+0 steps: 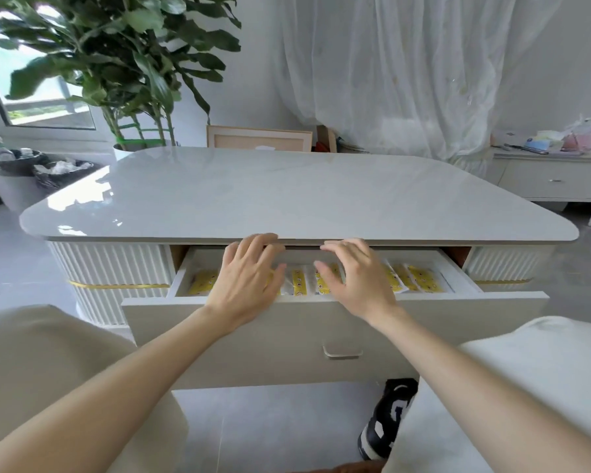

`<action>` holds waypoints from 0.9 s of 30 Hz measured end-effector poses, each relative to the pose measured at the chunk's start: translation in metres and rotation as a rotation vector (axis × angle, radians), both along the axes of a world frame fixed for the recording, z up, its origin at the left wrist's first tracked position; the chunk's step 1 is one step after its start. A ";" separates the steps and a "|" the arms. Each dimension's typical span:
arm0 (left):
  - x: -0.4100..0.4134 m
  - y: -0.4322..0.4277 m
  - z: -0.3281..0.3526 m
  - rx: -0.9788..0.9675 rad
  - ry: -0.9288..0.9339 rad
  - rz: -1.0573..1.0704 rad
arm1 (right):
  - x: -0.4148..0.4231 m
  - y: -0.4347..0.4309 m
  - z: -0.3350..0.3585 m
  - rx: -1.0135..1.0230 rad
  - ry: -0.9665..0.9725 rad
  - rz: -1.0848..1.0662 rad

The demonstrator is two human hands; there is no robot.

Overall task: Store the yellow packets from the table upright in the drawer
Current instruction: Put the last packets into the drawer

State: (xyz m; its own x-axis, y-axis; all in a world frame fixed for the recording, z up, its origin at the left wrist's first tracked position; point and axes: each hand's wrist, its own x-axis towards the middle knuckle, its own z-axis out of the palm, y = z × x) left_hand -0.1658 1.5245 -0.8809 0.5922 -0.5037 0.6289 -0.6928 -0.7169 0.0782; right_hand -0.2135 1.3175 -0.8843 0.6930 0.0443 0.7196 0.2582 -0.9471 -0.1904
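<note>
1. The left hand (pixel 244 278) is held over the open drawer (pixel 335 331), fingers spread, nothing seen gripped; packets beneath it are hidden.
2. The yellow packets (pixel 420 278) are seen inside the drawer; whether they stand upright cannot be told.
3. The right hand (pixel 357 279) is spread likewise at 3 o'clock of the left, empty.
4. The table (pixel 287 192) edge overhangs the drawer's back at 12 o'clock.

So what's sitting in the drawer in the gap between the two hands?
In the head view, upright yellow packets show in the open white drawer between the left hand and right hand.
</note>
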 end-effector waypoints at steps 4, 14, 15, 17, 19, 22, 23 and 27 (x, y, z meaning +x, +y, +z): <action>0.030 0.014 -0.004 0.449 -0.093 -0.013 | 0.018 -0.019 -0.003 -0.451 0.170 0.104; 0.082 0.003 -0.023 0.268 -0.051 0.168 | 0.073 -0.028 -0.020 -0.413 0.204 -0.154; 0.086 0.000 -0.026 0.211 -0.087 0.166 | 0.077 -0.025 -0.023 -0.374 0.133 -0.174; 0.089 -0.005 -0.033 0.121 -0.156 0.180 | 0.084 -0.015 -0.030 -0.316 0.021 -0.235; 0.092 -0.009 -0.040 0.060 -0.215 0.204 | 0.089 -0.008 -0.033 -0.279 -0.033 -0.283; 0.092 -0.014 -0.046 0.009 -0.239 0.227 | 0.096 -0.008 -0.039 -0.268 -0.113 -0.314; 0.092 -0.015 -0.047 -0.003 -0.237 0.228 | 0.095 -0.007 -0.039 -0.260 -0.118 -0.320; 0.083 -0.022 -0.047 -0.052 -0.151 0.265 | 0.091 -0.003 -0.033 -0.212 -0.051 -0.345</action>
State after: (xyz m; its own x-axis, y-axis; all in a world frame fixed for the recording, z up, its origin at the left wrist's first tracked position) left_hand -0.0832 1.5026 -0.9284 0.5962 -0.3094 0.7409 -0.4889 -0.8718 0.0294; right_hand -0.1222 1.3143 -0.9171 0.6567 -0.0330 0.7534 -0.0772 -0.9967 0.0236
